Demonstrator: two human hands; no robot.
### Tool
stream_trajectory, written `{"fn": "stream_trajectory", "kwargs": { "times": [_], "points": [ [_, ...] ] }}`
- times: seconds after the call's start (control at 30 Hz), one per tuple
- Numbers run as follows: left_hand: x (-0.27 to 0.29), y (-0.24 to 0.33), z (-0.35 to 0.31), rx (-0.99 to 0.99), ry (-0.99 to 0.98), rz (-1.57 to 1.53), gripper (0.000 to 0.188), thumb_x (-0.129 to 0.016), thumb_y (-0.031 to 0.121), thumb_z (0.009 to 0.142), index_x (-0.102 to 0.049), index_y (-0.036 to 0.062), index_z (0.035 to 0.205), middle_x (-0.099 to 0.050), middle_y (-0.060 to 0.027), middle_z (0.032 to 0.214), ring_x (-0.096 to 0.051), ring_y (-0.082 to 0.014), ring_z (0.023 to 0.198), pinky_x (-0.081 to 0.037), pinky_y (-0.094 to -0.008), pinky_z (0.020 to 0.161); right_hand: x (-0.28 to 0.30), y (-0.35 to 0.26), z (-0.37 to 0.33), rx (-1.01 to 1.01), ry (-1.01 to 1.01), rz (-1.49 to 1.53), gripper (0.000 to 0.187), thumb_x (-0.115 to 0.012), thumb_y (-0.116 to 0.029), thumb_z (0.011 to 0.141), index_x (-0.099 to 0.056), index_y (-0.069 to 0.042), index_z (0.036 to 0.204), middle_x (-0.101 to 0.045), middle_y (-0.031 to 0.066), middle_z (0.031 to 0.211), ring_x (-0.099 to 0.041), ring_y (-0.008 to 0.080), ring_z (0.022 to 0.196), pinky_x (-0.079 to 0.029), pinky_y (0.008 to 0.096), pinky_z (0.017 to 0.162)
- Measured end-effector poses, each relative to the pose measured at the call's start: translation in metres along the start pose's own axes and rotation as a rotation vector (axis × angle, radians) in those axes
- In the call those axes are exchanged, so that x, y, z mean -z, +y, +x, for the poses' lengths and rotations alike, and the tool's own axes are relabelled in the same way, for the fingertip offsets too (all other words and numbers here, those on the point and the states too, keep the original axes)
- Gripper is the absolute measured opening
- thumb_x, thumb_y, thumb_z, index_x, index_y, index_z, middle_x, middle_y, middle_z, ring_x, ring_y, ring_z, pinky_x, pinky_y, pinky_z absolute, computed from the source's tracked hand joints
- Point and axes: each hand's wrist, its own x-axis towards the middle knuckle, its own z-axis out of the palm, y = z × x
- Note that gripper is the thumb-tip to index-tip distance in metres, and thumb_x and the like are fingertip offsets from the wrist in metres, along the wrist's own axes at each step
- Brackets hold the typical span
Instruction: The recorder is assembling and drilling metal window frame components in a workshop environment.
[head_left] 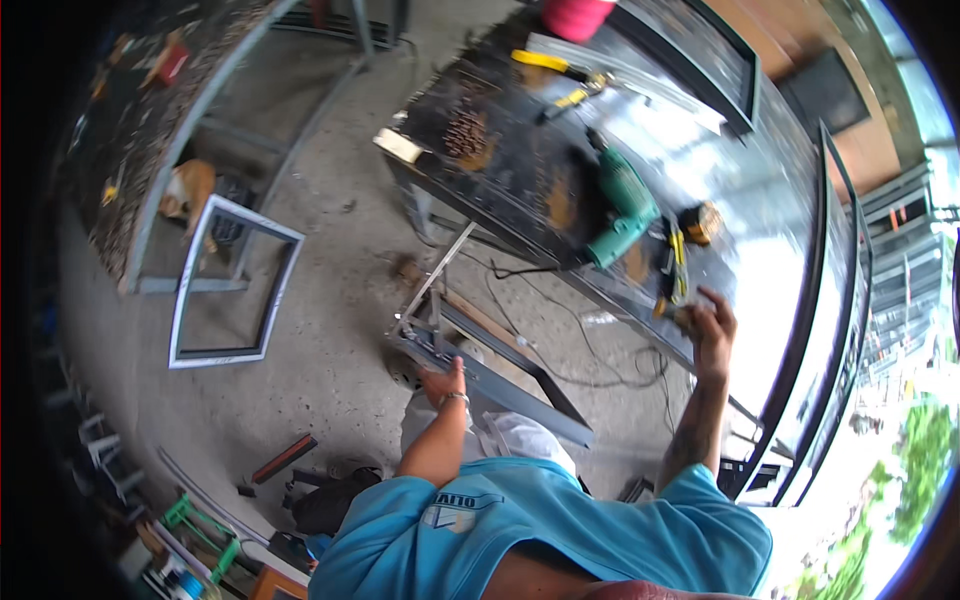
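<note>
My left hand (442,381) is closed around the near end of a dark grey metal frame (515,397), which is held tilted before my lap. A thin pale metal bar (440,268) sticks up from the frame's left end, by some small metal arms. Over the near edge of the workbench, my right hand (712,338) pinches a short yellow-brown piece (673,313) whose kind I cannot make out; one finger points up. Just beyond it on the bench lie yellow-and-black pliers (678,268) and a green power drill (622,200).
The black-topped workbench (520,120) also carries a pile of small brown pieces (465,133), a yellow-handled tool (540,61), a yellow-black roundish item (700,223) and a pink container (577,17). A cable (590,345) trails over the floor. Another frame (185,300) leans against the left table, near an animal (188,190).
</note>
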Motion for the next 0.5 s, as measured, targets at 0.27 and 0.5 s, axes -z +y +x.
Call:
{"fn": "stream_trajectory", "kwargs": {
  "times": [0.27, 0.5],
  "points": [
    [-0.035, -0.034, 0.038, -0.224, -0.016, 0.044, 0.061, -0.075, 0.033, 0.071, -0.048, -0.0071, 0.107, -0.061, -0.0277, 0.100, -0.062, -0.0420, 0.093, -0.051, -0.0465, 0.080, -0.021, 0.074, 0.080, 0.154, 0.272, -0.199, 0.033, -0.060, -0.019, 0.093, -0.058, -0.002, 0.121, -0.060, 0.0011, 0.091, -0.052, 0.0067, 0.071, -0.042, 0.0220, 0.060],
    [-0.038, -0.039, 0.044, -0.288, 0.128, -0.004, 0.054, -0.075, 0.031, 0.066, -0.048, -0.0050, 0.096, -0.063, -0.0246, 0.080, -0.064, -0.0428, 0.078, -0.053, -0.0475, 0.067, -0.101, 0.065, 0.106, 0.426, 0.364, -1.117, 0.041, -0.065, -0.034, 0.084, -0.063, -0.004, 0.111, -0.067, 0.0158, 0.092, -0.064, 0.0336, 0.087, -0.048, 0.0418, 0.080]
  ]
}}
